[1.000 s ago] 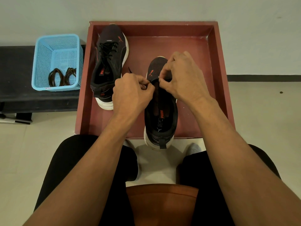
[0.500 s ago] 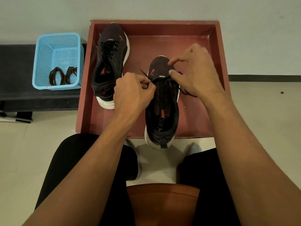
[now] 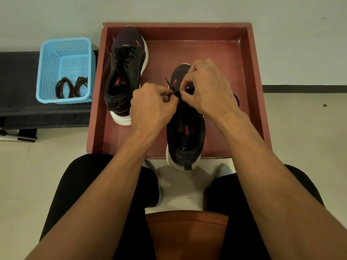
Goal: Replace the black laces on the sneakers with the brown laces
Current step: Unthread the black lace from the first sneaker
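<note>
Two black sneakers lie in a red tray (image 3: 251, 59). The near sneaker (image 3: 185, 136) points away from me, its heel over the tray's front edge. Over its eyelets, my left hand (image 3: 152, 107) pinches a black lace (image 3: 169, 84) whose tip sticks up to the left. My right hand (image 3: 208, 91) pinches the same lace just to the right, covering the shoe's forefoot. A loop of lace (image 3: 237, 100) shows past my right wrist. The far sneaker (image 3: 125, 72) at the tray's left still carries its black laces. Brown laces (image 3: 72, 87) lie coiled in a blue basket (image 3: 65, 53).
The basket stands on a dark bench (image 3: 18, 81) left of the tray. The tray sits on a pale floor against a white wall. My knees in black trousers frame the tray's front edge, with a brown stool seat (image 3: 187, 233) between them.
My right hand came back down and left from the raised pull, and now meets my left hand over the eyelets. The lace that stretched out to the right has gone slack.
</note>
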`<state>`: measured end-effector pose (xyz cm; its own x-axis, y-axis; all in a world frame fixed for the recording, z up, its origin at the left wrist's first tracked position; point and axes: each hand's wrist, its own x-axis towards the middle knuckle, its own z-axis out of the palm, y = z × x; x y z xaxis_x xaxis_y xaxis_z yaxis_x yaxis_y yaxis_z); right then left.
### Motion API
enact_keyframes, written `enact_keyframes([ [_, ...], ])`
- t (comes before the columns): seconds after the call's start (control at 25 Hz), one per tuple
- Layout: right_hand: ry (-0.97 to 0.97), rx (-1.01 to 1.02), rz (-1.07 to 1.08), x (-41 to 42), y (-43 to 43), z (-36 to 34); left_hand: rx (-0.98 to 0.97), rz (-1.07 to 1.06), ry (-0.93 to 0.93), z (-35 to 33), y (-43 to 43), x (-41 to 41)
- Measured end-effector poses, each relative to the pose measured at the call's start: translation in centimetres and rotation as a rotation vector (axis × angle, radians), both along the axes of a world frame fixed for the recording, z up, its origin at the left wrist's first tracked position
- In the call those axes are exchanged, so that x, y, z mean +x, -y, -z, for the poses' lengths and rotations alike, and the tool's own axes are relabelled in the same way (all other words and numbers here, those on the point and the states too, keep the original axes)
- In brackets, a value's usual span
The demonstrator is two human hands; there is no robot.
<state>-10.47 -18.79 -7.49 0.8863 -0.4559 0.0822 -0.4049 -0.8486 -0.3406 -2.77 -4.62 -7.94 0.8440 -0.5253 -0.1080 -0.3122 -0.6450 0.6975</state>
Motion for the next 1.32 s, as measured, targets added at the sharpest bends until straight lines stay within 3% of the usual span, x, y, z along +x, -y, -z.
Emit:
enact_keyframes([
  [0.16, -0.015, -0.021, 0.05, -0.3, 0.6, 0.1, -0.003, -0.012, 0.003, 0.0, 0.1, -0.1],
  [0.44, 0.001, 0.078, 0.449, -3.1, 5.9, -0.3, 0.003, -0.015, 0.018, 0.2, 0.0, 0.0],
  [0.76, 0.275, 0.231, 0.392, -2.1, 4.6, -1.5, -0.015, 0.014, 0.044, 0.4, 0.0, 0.1],
  [1.04, -0.231, 0.412, 0.194, -2.7, 2.7, -2.3, 0.052, 0.234, 0.336, 0.7, 1.5, -1.2],
  [1.32, -0.319, 0.502, 0.175, -2.9, 1.7, -3.2, 0.079, 0.166, 0.384, 1.0, 2.4, -1.6],
])
